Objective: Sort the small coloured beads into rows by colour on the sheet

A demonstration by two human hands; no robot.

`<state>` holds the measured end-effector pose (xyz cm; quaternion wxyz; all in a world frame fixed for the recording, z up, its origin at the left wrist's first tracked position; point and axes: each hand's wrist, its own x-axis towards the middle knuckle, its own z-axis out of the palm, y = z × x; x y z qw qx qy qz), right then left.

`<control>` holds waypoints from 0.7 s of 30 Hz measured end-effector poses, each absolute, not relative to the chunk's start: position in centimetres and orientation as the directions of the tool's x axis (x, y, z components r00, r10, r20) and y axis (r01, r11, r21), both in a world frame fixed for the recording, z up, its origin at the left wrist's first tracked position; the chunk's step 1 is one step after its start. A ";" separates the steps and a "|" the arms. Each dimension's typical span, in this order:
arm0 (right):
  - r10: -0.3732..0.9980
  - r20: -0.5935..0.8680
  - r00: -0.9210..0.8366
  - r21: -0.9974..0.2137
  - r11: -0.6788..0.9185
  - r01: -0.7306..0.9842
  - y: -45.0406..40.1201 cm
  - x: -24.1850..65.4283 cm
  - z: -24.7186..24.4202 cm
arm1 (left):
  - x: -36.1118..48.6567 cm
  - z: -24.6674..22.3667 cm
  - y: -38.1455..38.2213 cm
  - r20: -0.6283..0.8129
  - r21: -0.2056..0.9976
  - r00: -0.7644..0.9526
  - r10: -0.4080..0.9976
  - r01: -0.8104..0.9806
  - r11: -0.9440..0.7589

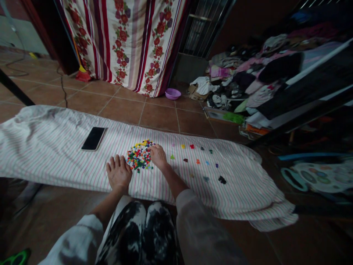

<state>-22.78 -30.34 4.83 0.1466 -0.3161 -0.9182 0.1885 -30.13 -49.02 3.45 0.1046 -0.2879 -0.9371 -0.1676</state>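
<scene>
A heap of small multicoloured pieces, bead-like in size (139,156), lies on a striped cloth (66,147). My left hand (119,173) rests flat on the cloth, fingers spread, just left of the heap's near edge. At the heap's right side, my right hand (158,156) has its thumb and fingers drawn together over the pieces; whatever is between them is too small to make out. Right of that hand are little groups sorted by colour, among them a red group (192,146), a yellow group (183,146), an orange group (198,161) and a black group (222,180).
A phone (93,138) lies on the cloth to the left. Beyond the cloth are a tiled floor (157,114), a purple basin (173,94) and a floral curtain (129,44). Clothes (248,73) are piled at the right, near a patterned plastic item (320,176).
</scene>
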 end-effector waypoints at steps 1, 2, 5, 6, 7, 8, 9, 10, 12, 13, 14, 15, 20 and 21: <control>0.641 0.152 -0.752 -0.443 0.725 0.528 -30.3 -22.8 4.8 | -30.1 3.4 -49.0 0.295 0.247 -0.810 0.506 0.576 0.779; 0.645 0.150 -0.750 -0.446 0.721 0.531 -30.3 -22.7 4.9 | -30.2 3.4 -49.0 0.297 0.242 -0.809 0.508 0.578 0.779; 0.651 0.127 -0.749 -0.442 0.712 0.545 -30.4 -22.8 4.9 | -30.2 3.3 -49.0 0.296 0.242 -0.809 0.508 0.578 0.779; 0.654 0.118 -0.747 -0.437 0.710 0.553 -30.4 -22.9 4.9 | -30.2 3.3 -49.1 0.296 0.245 -0.809 0.508 0.578 0.778; 0.658 0.110 -0.745 -0.430 0.707 0.561 -30.5 -23.0 4.9 | -30.2 3.2 -49.1 0.297 0.249 -0.810 0.506 0.578 0.778; 0.661 0.102 -0.743 -0.421 0.706 0.570 -30.5 -23.1 4.9 | -30.2 3.2 -49.1 0.299 0.251 -0.809 0.506 0.578 0.776; 0.664 0.095 -0.741 -0.411 0.704 0.579 -30.6 -23.2 4.9 | -30.2 3.2 -49.1 0.299 0.253 -0.808 0.507 0.580 0.775; 0.669 0.087 -0.738 -0.402 0.702 0.588 -30.6 -23.3 5.0 | -30.2 3.2 -49.1 0.299 0.254 -0.808 0.508 0.581 0.773; 0.679 0.064 -0.732 -0.386 0.693 0.609 -30.7 -23.5 5.3 | -30.2 3.2 -49.1 0.298 0.251 -0.807 0.510 0.582 0.774; 0.685 0.048 -0.727 -0.379 0.686 0.621 -30.8 -23.6 5.5 | -30.2 3.3 -49.0 0.297 0.247 -0.807 0.511 0.581 0.775; 0.690 0.029 -0.723 -0.372 0.679 0.633 -30.8 -23.7 5.7 | -30.1 3.3 -49.0 0.297 0.242 -0.807 0.510 0.580 0.778; 0.697 0.010 -0.717 -0.366 0.670 0.647 -30.8 -23.9 5.9 | -30.1 3.3 -49.0 0.297 0.236 -0.808 0.508 0.578 0.781; 0.735 -0.076 -0.674 -0.334 0.618 0.712 -30.8 -24.4 7.0 | -30.1 3.4 -49.2 0.294 0.208 -0.807 0.512 0.577 0.790; 0.742 -0.088 -0.664 -0.329 0.608 0.723 -30.8 -24.5 7.2 | -30.1 3.4 -49.3 0.293 0.203 -0.805 0.516 0.580 0.789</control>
